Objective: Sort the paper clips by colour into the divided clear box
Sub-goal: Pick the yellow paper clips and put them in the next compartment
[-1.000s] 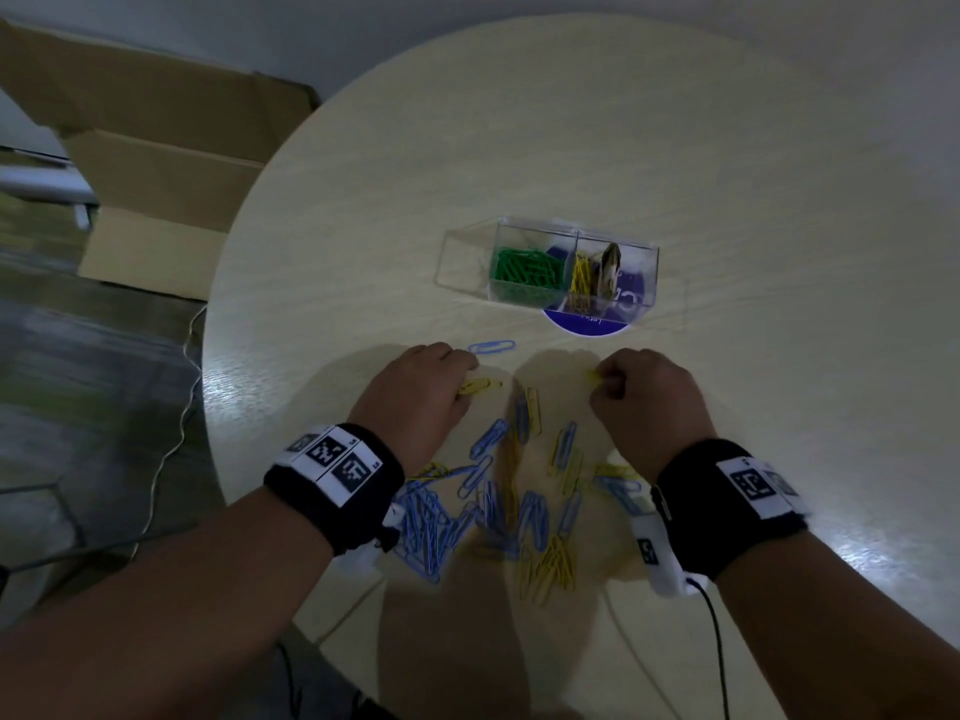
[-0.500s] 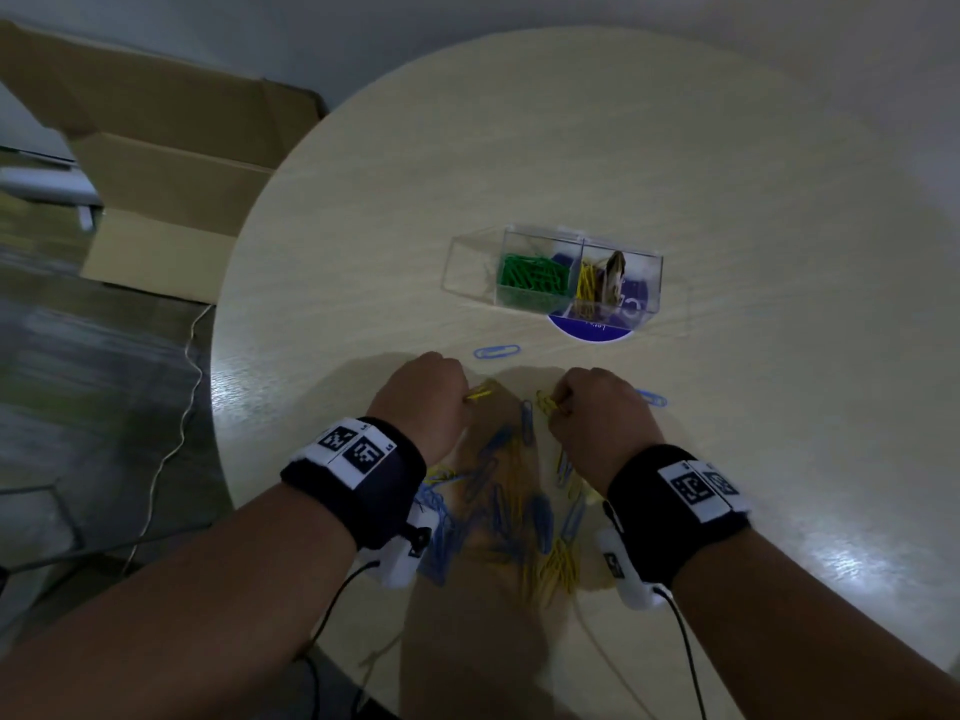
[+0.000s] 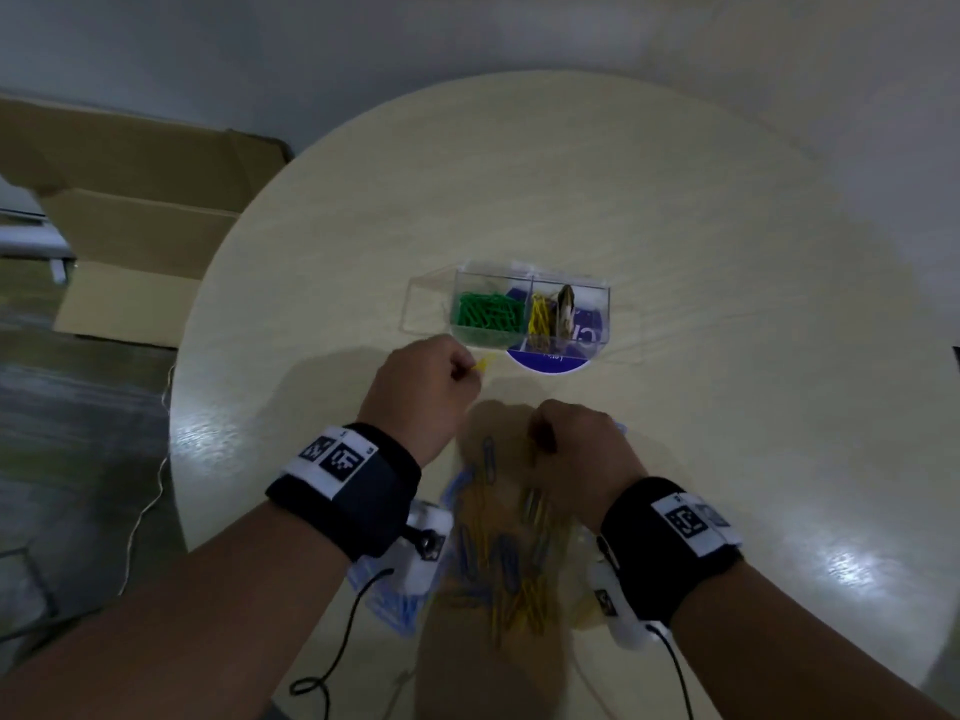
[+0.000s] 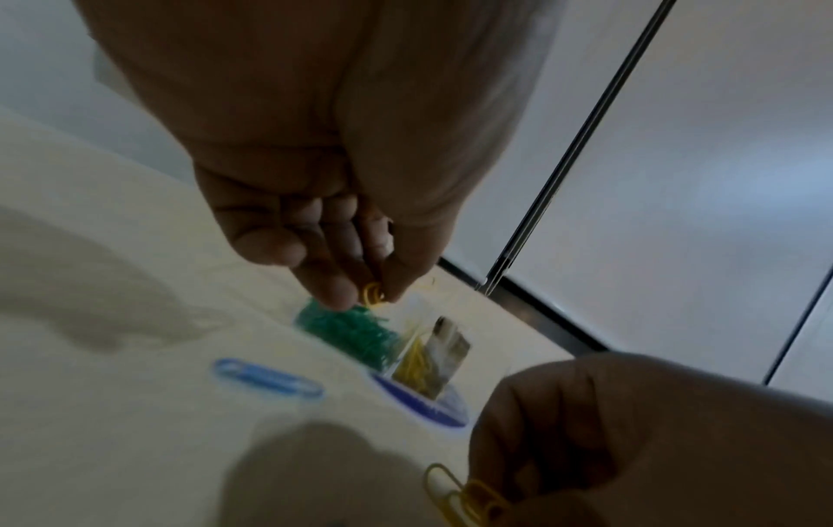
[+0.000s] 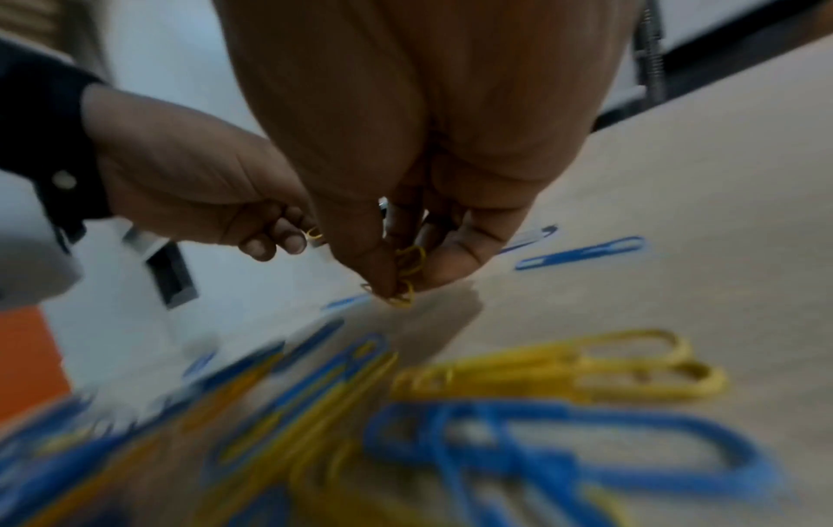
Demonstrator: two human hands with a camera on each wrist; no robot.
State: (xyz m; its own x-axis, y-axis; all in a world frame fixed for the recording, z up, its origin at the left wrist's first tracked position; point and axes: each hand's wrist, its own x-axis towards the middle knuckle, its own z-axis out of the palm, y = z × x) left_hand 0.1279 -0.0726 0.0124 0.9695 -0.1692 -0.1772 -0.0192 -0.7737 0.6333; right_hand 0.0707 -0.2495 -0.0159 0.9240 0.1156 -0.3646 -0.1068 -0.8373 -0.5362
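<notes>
The divided clear box (image 3: 597, 293) sits mid-table, with green clips (image 3: 485, 315) in its left cell and yellow clips (image 3: 539, 320) in the middle one. My left hand (image 3: 431, 381) is raised just before the box and pinches a yellow clip (image 3: 484, 364), also seen as the yellow clip (image 4: 374, 295) between thumb and finger. My right hand (image 3: 571, 444) hovers over the pile (image 3: 509, 553) of blue and yellow clips and pinches a few yellow clips (image 5: 408, 274), visible too as yellow clips (image 4: 464, 499).
The box stands on a blue round label (image 3: 550, 362). Loose blue clips (image 5: 581, 252) lie apart from the pile, one blue clip (image 4: 266, 376) near the box. A cardboard box (image 3: 135, 226) stands on the floor left of the round table (image 3: 727, 356).
My left hand has lifted forward from the pile toward the box with a yellow clip. My right hand stayed over the pile, holding yellow clips. The head view shifted.
</notes>
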